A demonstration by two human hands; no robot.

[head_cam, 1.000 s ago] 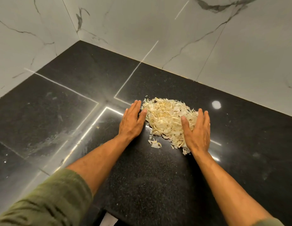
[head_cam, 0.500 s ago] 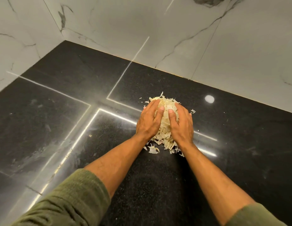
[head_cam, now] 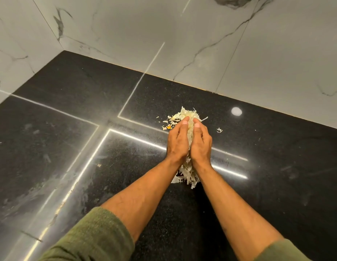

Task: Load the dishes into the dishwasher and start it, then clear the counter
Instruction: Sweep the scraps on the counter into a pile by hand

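A heap of pale, dry vegetable peelings [head_cam: 186,115] lies on the black stone counter [head_cam: 88,147]. My left hand [head_cam: 178,142] and my right hand [head_cam: 200,143] are pressed together around it, fingers curled over the heap from both sides. Peelings stick out past my fingertips and hang below my wrists [head_cam: 188,174]. Most of the heap is hidden between my palms. A few loose flakes [head_cam: 219,130] lie on the counter to the right.
White marble-look wall tiles [head_cam: 201,44] rise behind the counter and along its left side, meeting in a corner at the upper left. Smears and crumbs mark the counter at left [head_cam: 98,165]. Ceiling lights reflect as bright strips on the stone.
My hands have closed in from either side of the spread heap. They have squeezed the peelings into a tight bundle between the palms, leaving a few flakes behind.
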